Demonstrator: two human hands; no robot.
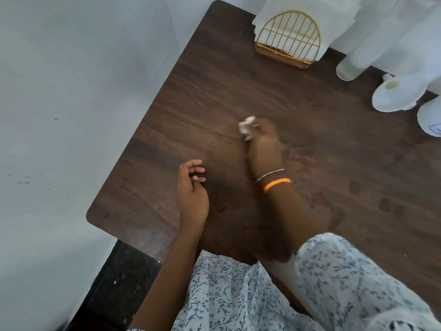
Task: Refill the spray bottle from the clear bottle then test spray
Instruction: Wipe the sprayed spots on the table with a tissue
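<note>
Right hand (263, 149): reaches out over the middle of the tabletop (238, 87), fingers curled round a small crumpled wad of white tissue (247, 126); the hand is blurred, so how hard it bears down cannot be told.
Right-hand grip: clamped on the tissue, which pokes out beyond the fingertips and lies against the wood.
Right wrist: a thin silver bangle (270, 175) and an orange band (276, 183) sit side by side just behind the hand.
Left hand (192, 197): hovers or rests near the left edge of the tabletop, palm turned inward, well apart from the tissue.
Left-hand grip: fingers loosely bent and apart, holding nothing.
Tabletop: dark brown wood grain with rounded corners; faint darker spots show on the right part of it.
Clear bottle (358, 60): at the far right of the tabletop, a pale see-through cylinder leaning across the picture, its base toward the camera; its top runs out of view.
Spray bottle (401, 91): just beside the clear bottle, white, partly cut off by the picture's right edge; its head cannot be made out clearly.
Second white container (429, 118): at the right edge, near the spray bottle, mostly out of view.
Napkin holder (288, 39): gold wire on a brown base at the far edge, holding white paper napkins (269, 10).
Sleeves (346, 283): white cloth with a small blue leaf print, at the bottom of the picture.
Floor (59, 115): pale, left of the tabletop.
</note>
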